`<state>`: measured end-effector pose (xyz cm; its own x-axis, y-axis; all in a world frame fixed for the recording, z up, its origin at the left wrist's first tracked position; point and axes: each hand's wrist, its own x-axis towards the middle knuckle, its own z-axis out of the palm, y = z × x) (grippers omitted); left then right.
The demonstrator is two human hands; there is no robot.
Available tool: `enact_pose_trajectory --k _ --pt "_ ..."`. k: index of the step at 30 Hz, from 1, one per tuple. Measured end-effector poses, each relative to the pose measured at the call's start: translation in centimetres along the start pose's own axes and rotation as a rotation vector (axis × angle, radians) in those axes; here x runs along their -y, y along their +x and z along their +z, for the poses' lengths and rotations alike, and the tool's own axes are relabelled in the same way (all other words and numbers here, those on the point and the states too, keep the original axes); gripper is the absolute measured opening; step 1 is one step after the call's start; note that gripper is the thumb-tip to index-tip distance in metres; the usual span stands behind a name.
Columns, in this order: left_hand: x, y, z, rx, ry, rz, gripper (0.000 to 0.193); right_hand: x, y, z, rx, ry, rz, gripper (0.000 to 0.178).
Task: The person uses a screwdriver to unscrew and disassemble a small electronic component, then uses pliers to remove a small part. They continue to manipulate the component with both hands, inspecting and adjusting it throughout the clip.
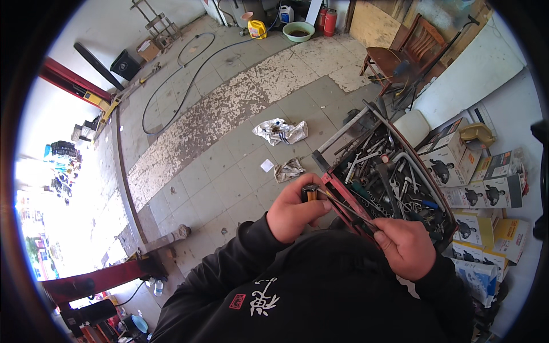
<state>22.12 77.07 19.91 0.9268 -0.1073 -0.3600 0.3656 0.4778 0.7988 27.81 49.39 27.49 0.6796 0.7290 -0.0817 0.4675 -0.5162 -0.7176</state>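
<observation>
My left hand (297, 208) is closed around a short black-and-orange handle (310, 194), which looks like a tool's grip; its lower part is hidden by my fingers. A thin metal rod (346, 207) runs from beside that handle down to my right hand (405, 244), whose fingers are closed on its other end. Whether rod and handle are joined, I cannot tell. Both hands are in front of my chest, at the near edge of a red-sided tool cart (338, 191). Wrenches, sockets and other hand tools (394, 177) fill its top in a loose heap.
Boxes (443, 163) are stacked along the right wall. A wooden chair (406, 54) stands beyond the cart. Crumpled rags (280, 131) lie on the tiled floor (229, 188), with a black hose (146, 114) farther off. A red lift arm (91, 280) reaches in at lower left.
</observation>
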Motion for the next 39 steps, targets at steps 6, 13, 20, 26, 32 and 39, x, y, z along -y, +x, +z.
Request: enact_pose_trajectory --k 6,13,20,26,32,39 --pt "0.2 0.2 0.2 -0.002 0.025 -0.018 0.02 0.1 0.1 -0.7 0.051 0.015 0.03 0.021" --pt "0.5 0.6 0.2 -0.01 0.375 0.213 0.018 0.0 -0.3 -1.5 0.115 0.069 0.075 0.021" --pt "0.7 -0.3 0.5 -0.035 0.626 0.333 0.013 -0.1 -2.1 -0.3 0.109 0.149 0.069 0.021" --pt "1.5 -0.4 0.7 -0.005 0.704 0.342 0.013 0.0 -3.5 0.3 0.134 0.081 0.094 0.023" --pt "1.1 -0.8 1.6 -0.047 0.729 0.326 0.013 -0.3 -3.8 0.7 0.028 -0.154 -0.033 0.033" --pt "1.7 -0.9 2.8 -0.117 0.823 0.488 0.023 -0.8 -4.4 1.3 -0.084 -0.354 -0.112 0.039"
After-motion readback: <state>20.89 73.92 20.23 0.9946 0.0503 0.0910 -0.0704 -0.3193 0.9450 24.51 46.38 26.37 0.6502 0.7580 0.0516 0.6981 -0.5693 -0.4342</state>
